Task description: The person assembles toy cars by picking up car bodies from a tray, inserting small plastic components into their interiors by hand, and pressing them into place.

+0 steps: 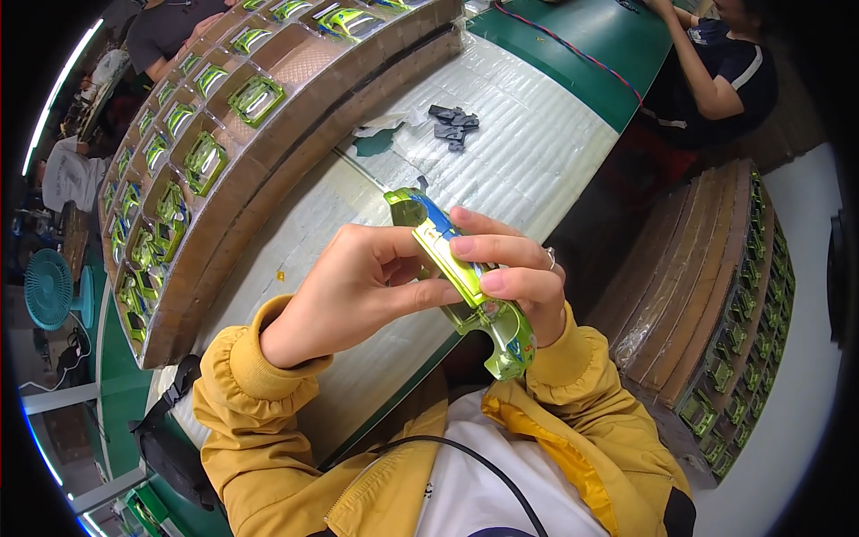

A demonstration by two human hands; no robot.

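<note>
A translucent lime-green plastic shell with blue markings (510,345) is held up in front of my chest, above the table's near edge. My left hand (362,277) grips it from the left, thumb along its side and fingers curled behind. From the right, my right hand (523,273) closes on the same shell, its fingertips pressed on the upper face. The shell is tilted, one curved end pointing away and the other toward me. Beyond it lies a small pile of dark grey plastic pieces (454,125) on the foam-covered table (510,116).
At left, a divided cardboard tray (295,134) holds similar green shells. Stacked cardboard trays (671,295) with more shells stand at right. A green mat (573,45) with a red-blue wire lies at the far side. Co-workers sit at top left and top right (716,80). A teal fan (52,286) stands left.
</note>
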